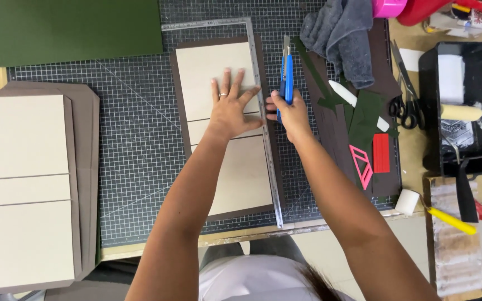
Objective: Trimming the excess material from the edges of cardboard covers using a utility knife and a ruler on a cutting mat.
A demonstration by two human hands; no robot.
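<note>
The left hand (pixel 229 108) lies flat with fingers spread, its grip wide and holding nothing, pressing on the metal square (pixel 267 145) and the boards (pixel 218 67) beneath it. Those pale boards sit on a brown sheet (pixel 181 111), all on the gridded cutting mat (pixel 135 139) that covers the surface. The right hand (pixel 292 114) has its grip closed around a blue knife (pixel 287 78), just to the right of the left hand, with the blade pointing away from the person and lying against the outer edge of the square's long arm. Beyond the knife grip, up and to the right, lies a grey cloth (pixel 344 39). To the right of that grip lie dark green strips (pixel 366 111), a white folder tool (pixel 344 93), a red block (pixel 381 153) and a pink triangle (pixel 362 164), then scissors (pixel 404 95) and a black tray (pixel 458 106) with a roller (pixel 461 112). Well to the left of the flat hand a stack of covered boards (pixel 26 189) rests, with a green sheet (pixel 65 28) above it.
</note>
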